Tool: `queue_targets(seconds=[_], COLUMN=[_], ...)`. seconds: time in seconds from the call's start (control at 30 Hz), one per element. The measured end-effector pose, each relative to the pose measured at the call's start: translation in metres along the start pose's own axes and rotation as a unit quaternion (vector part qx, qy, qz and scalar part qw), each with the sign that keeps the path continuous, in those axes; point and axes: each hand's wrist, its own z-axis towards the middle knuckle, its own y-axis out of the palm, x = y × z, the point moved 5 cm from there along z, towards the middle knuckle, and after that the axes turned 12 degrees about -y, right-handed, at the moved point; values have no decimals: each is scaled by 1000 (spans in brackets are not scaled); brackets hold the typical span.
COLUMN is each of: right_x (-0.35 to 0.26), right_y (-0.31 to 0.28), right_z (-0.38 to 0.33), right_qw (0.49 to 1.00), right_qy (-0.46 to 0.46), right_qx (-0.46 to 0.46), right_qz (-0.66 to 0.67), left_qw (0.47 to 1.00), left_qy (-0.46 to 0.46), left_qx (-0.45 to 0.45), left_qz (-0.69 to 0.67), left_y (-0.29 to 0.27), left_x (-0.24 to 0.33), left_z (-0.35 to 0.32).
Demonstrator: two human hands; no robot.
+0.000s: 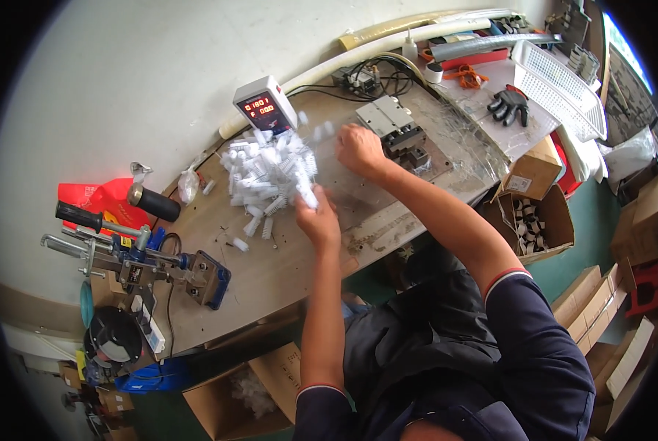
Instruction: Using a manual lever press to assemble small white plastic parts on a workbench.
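A heap of small white ribbed plastic parts (266,173) lies on the wooden workbench (285,257). My left hand (318,217) sits at the heap's near right edge, fingers pinched on one white part. My right hand (358,149) is a closed fist farther back, between the heap and a grey metal fixture (399,132); whether it holds anything is hidden. A few loose white parts (241,244) lie apart from the heap.
A white digital counter (265,103) stands behind the heap. A hand press with black handles (134,257) occupies the left end. Open cardboard boxes (535,220) sit to the right and below the bench. A white basket (560,88), black glove (510,104) and tubes lie at the back.
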Motion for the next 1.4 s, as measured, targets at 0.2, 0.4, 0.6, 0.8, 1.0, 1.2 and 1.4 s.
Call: queue_targets(seconds=[0.2, 0.4, 0.6, 0.8, 1.0, 1.2, 1.4], right_x=[14, 24, 31, 26, 8, -16, -38], right_y=[34, 45, 46, 32, 1, -35, -69], right_z=[38, 46, 49, 40, 3, -55, -92], right_qw=[978, 973, 972, 976, 966, 962, 965], right_qy=[115, 120, 139, 187, 210, 129, 117], right_qx=[-162, -180, -178, -108, -17, 13, -1], right_qz=[-67, -83, -69, -12, 149, 241, 234], left_qw=[999, 997, 991, 997, 986, 962, 967], left_qy=[34, -23, -38, 10, 128, 230, 218], left_qx=[6, -42, -55, -3, 92, 135, 120], left_qz=[12, -61, -118, -83, 48, 63, 49], left_y=[-9, -4, -6, -6, -15, -16, -18], left_x=[-10, -5, -5, 1, 3, 18, 16], left_z=[7, 7, 13, 8, 1, -6, -6])
